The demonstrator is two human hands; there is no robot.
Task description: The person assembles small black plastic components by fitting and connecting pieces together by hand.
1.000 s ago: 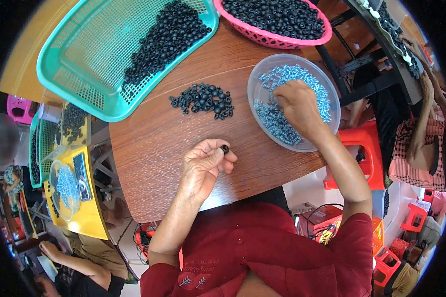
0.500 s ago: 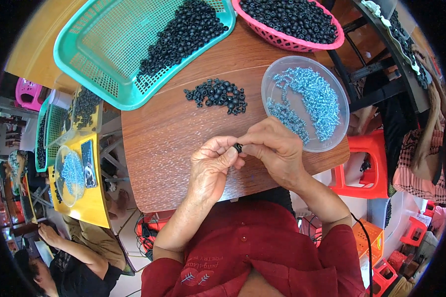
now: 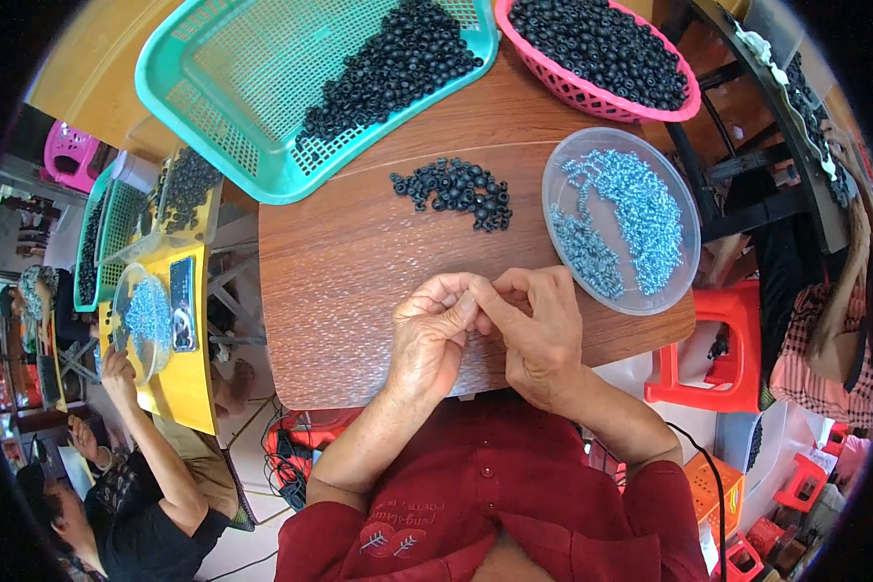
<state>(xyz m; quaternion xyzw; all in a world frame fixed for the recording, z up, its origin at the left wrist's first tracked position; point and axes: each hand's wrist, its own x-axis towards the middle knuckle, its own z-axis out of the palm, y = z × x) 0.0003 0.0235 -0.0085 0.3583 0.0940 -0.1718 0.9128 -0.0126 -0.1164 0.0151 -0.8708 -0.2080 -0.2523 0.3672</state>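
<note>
Over the near part of the brown table (image 3: 339, 262), my left hand (image 3: 425, 339) and my right hand (image 3: 541, 335) meet fingertip to fingertip. Both are closed in a pinch. The small black ring-like piece seen between them half a second ago is now covered by my fingers. Beyond my hands lies a loose heap of small black round pieces (image 3: 456, 189), some showing a hole. To the right of the heap stands a clear round plastic tub (image 3: 612, 209). Inside it are two heaps of tiny shiny light-blue pieces (image 3: 645, 228), too small to make out.
A green mesh basket (image 3: 228, 92) and a pink basket (image 3: 592, 100) hold more black pieces at the back. A red stool (image 3: 737, 325) is right of the table. At left, a co-worker's hand (image 3: 118, 378) is near a yellow table (image 3: 196, 388) with a phone (image 3: 182, 303).
My hands have drawn closer together, hiding the black piece. The whole view has shifted, so the table sits slightly further right. The co-worker's hand has risen toward the tub on the yellow table.
</note>
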